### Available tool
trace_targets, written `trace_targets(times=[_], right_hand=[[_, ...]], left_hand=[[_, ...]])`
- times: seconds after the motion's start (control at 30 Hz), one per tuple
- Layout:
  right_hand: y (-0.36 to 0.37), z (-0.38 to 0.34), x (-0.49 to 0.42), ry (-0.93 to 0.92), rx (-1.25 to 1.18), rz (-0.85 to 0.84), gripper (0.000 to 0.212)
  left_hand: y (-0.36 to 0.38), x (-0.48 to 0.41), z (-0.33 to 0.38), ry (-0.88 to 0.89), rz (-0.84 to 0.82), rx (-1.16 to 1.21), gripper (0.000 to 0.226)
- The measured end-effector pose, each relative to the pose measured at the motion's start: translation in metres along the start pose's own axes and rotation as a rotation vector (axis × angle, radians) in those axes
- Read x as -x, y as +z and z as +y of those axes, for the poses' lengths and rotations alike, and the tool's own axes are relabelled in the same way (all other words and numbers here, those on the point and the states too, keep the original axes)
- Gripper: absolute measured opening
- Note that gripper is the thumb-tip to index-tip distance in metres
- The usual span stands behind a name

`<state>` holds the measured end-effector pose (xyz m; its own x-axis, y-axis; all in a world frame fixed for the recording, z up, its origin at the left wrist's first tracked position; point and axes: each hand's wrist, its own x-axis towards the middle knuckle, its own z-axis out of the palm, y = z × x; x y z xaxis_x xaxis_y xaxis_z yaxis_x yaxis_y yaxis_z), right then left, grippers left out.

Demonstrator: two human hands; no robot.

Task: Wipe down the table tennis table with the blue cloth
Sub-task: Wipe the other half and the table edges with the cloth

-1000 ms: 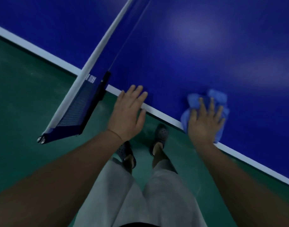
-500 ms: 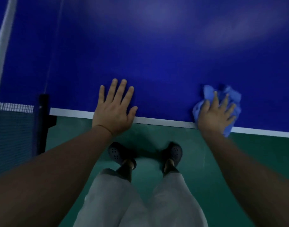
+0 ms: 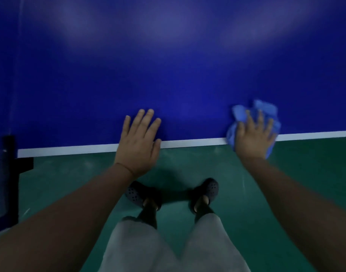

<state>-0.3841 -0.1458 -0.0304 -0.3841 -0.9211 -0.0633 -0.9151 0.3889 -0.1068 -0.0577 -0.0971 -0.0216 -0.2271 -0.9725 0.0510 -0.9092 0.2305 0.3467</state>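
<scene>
Head view: crumpled cloth (image 3: 266, 109), glossy table (image 3: 168, 75)

Light blue cloth (image 3: 266, 110) under right fingers (image 3: 249, 119); deep blue bench (image 3: 168, 75) beyond them, white edge stripe (image 3: 187, 143) nearer. Green floor (image 3: 70, 173), grey trousers (image 3: 132, 248), dark hole-patterned clogs (image 3: 133, 193) below.

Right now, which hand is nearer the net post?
Left. The left hand lies flat on the table edge, right of the net post and apart from it. The right hand is farther right, pressing the blue cloth.
</scene>
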Motion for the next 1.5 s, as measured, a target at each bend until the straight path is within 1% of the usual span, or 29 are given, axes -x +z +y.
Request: trace_targets(times=[0.07,0.1,0.13,0.2,0.23,0.27,0.3,0.33,0.43,0.5,0.57,0.6,0.63,0.7,0.73,0.77,0.8,0.83,0.9,1.0,1.07,1.1,1.17,1.23,1.3,1.33,1.37,1.43,1.5], right_hand=[[-0.008,0.012,-0.009,0.281,-0.084,-0.046,0.056],[-0.008,0.004,-0.005,0.306,-0.09,-0.056,0.054],[-0.005,-0.009,0.001,0.225,-0.08,-0.034,0.055],[0.007,-0.04,0.024,-0.176,-0.024,0.022,0.058],[0.012,-0.048,0.036,-0.41,0.019,0.026,0.055],[0.015,-0.048,0.042,-0.576,0.028,0.013,0.051],[0.015,-0.039,0.037,-0.663,0.023,-0.01,0.049],[0.012,-0.021,0.022,-0.671,0.019,-0.002,0.049],[0.008,0.073,-0.042,-0.39,0.059,0.123,0.05],[-0.006,0.142,-0.08,-0.163,0.037,0.081,0.058],[-0.015,0.167,-0.099,0.026,-0.034,0.051,0.065],[-0.015,0.162,-0.103,0.04,-0.031,0.075,0.063],[-0.012,0.155,-0.101,-0.035,-0.013,0.115,0.058],[-0.004,0.142,-0.095,-0.372,0.037,0.143,0.052],[-0.004,0.142,-0.091,-0.523,0.033,0.097,0.051],[-0.005,0.151,-0.095,-0.616,0.024,0.069,0.05],[-0.006,0.168,-0.109,-0.638,0.01,0.071,0.05],[-0.007,0.189,-0.128,-0.58,0.016,0.094,0.05],[-0.019,0.237,-0.167,-0.311,0.053,0.126,0.053],[-0.039,0.306,-0.207,0.059,0.009,-0.024,0.058],[-0.04,0.305,-0.213,0.146,-0.014,-0.035,0.06],[-0.038,0.293,-0.209,0.09,0.0,0.02,0.061],[-0.027,0.259,-0.191,-0.23,0.03,0.087,0.055],[-0.021,0.24,-0.178,-0.538,0.022,0.051,0.05],[-0.026,0.252,-0.196,-0.664,-0.011,0.0,0.049],[-0.026,0.267,-0.211,-0.649,0.007,0.005,0.05],[-0.027,0.286,-0.228,-0.562,0.043,0.024,0.051],[-0.036,0.326,-0.263,-0.218,0.06,0.072,0.054],[-0.046,0.35,-0.283,0.108,-0.009,0.037,0.058]], left_hand=[[0.013,-0.004,0.027,0.041,0.011,0.046,0.055],[0.02,-0.006,0.04,0.052,0.007,0.057,0.054],[0.027,-0.009,0.052,0.064,0.002,0.063,0.053],[0.038,-0.014,0.075,0.078,0.0,0.083,0.052],[0.042,-0.019,0.085,0.074,0.007,0.098,0.051],[0.046,-0.026,0.095,0.065,0.014,0.111,0.05],[0.049,-0.033,0.103,0.053,0.019,0.121,0.049],[0.053,-0.04,0.112,0.044,0.023,0.127,0.048],[0.061,-0.061,0.137,0.055,0.021,0.126,0.048],[0.069,-0.076,0.158,0.097,0.002,0.124,0.048],[0.08,-0.094,0.184,0.14,-0.011,0.133,0.048],[0.087,-0.105,0.199,0.151,-0.02,0.145,0.048],[0.095,-0.116,0.216,0.155,-0.029,0.161,0.049],[0.109,-0.139,0.248,0.155,-0.03,0.189,0.05],[0.115,-0.151,0.264,0.157,-0.023,0.195,0.05],[0.121,-0.161,0.279,0.162,-0.018,0.196,0.05],[0.127,-0.171,0.293,0.166,-0.021,0.193,0.051],[0.132,-0.179,0.305,0.169,-0.031,0.188,0.051],[0.14,-0.19,0.322,0.163,-0.076,0.162,0.054],[0.149,-0.192,0.33,0.159,-0.144,0.029,0.057],[0.151,-0.193,0.33,0.164,-0.149,-0.025,0.056],[0.151,-0.193,0.329,0.167,-0.149,-0.033,0.055],[0.15,-0.195,0.33,0.171,-0.129,-0.04,0.054],[0.152,-0.196,0.334,0.169,-0.12,-0.065,0.053],[0.152,-0.196,0.336,0.159,-0.119,-0.078,0.053],[0.152,-0.196,0.336,0.154,-0.118,-0.078,0.053],[0.152,-0.196,0.336,0.151,-0.124,-0.08,0.053],[0.151,-0.195,0.337,0.151,-0.142,-0.09,0.053],[0.151,-0.195,0.336,0.159,-0.155,-0.105,0.053]])
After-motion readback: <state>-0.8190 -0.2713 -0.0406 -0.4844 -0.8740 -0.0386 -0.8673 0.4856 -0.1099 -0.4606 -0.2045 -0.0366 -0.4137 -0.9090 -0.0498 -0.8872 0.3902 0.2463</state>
